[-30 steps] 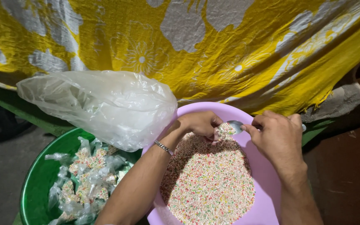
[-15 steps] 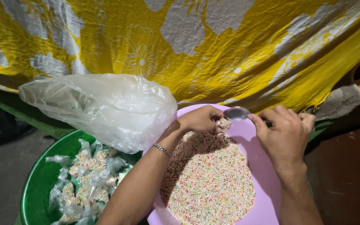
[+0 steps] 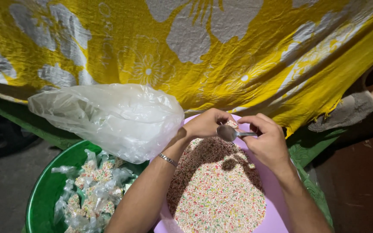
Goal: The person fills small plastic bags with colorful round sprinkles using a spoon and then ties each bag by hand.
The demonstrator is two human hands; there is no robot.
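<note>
- The left hand (image 3: 207,123) was held over the far rim of a lilac basin (image 3: 277,203), its wrist bent and its fingers curled inward around a small packet (image 3: 233,124) of coloured grains; only a corner of that packet could be seen past the fingertips.
- The left forearm was stretched diagonally up from the lower edge of the view, and a metal bracelet (image 3: 168,159) was worn at the wrist.
- The right hand (image 3: 267,142) was placed just to the right of the left one, knuckles uppermost, thumb and forefinger pinched on the handle of a metal spoon (image 3: 229,133).
- The spoon's bowl was pointed towards the left hand, nearly touching its fingertips, just below the packet; whether anything lay in the bowl could not be told.
- Below both hands the basin was filled with a heap of tiny multicoloured grains (image 3: 221,194), on which the shadows of the hands were cast.
- To the left of the left forearm a green tub (image 3: 44,190) was stocked with small clear filled packets (image 3: 91,185).
- Above that tub, beside the left wrist, a large crumpled clear plastic bag (image 3: 113,116) was seen.
- Beyond both hands a yellow cloth (image 3: 221,51) with grey flower shapes was hung.
</note>
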